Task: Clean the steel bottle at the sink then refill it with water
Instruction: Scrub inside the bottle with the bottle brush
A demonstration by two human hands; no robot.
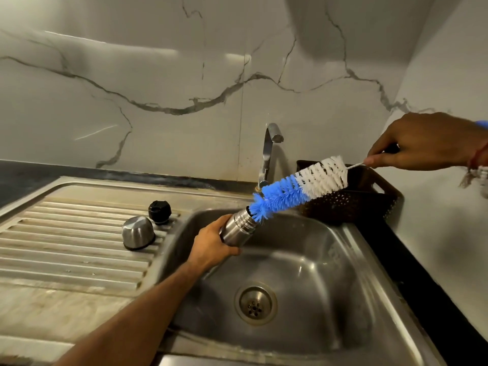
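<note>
Tilting up-right — steel bottle (239, 228), brush (298, 187)

The bottle (239, 225) was brushed steel with a ribbed neck. The brush (298, 186) had blue and white plastic bristles. The sink (303, 260) was dull, scuffed steel; the wall (158, 75) was glossy marble.

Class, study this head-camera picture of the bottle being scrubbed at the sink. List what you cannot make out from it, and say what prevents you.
- Inside of the steel bottle: its mouth points away, blue bristles of the brush cover it.
- Bottle's lower body: hidden in the left hand.
- Brush handle: enclosed by the right hand.
- Contents of the dark basket: brush and rim block the view.
- Right wrist: cut off by the picture's right edge.
</note>
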